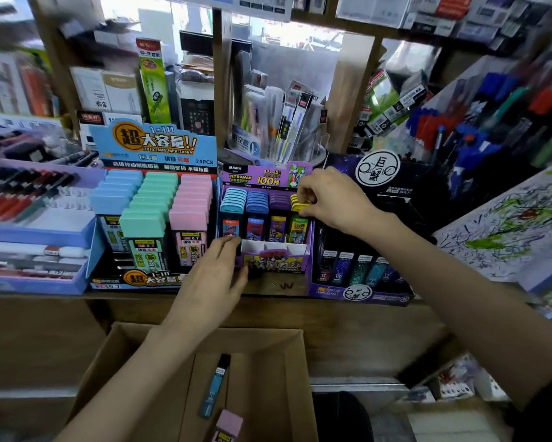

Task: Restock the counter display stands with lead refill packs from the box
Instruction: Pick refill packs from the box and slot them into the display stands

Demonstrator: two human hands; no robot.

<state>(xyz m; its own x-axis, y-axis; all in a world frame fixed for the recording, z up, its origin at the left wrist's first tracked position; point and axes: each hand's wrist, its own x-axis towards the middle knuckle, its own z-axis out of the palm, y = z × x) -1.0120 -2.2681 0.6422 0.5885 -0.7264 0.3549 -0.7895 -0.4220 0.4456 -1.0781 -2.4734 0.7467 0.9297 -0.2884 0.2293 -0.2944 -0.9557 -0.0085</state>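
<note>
Pack (297, 201) between right fingers (305, 188) and thumb

One wide-angle view sits at the person's head, facing forward and tilted down toward the counter (277, 287). It is close enough that the purple display stand (255, 177) and its neighbours fill the middle of the frame. The open cardboard box (268, 371) lies at the lower edge, nearest the lens, while the shelving (217, 74) rises behind, its lines bowing outward toward the corners.
</note>
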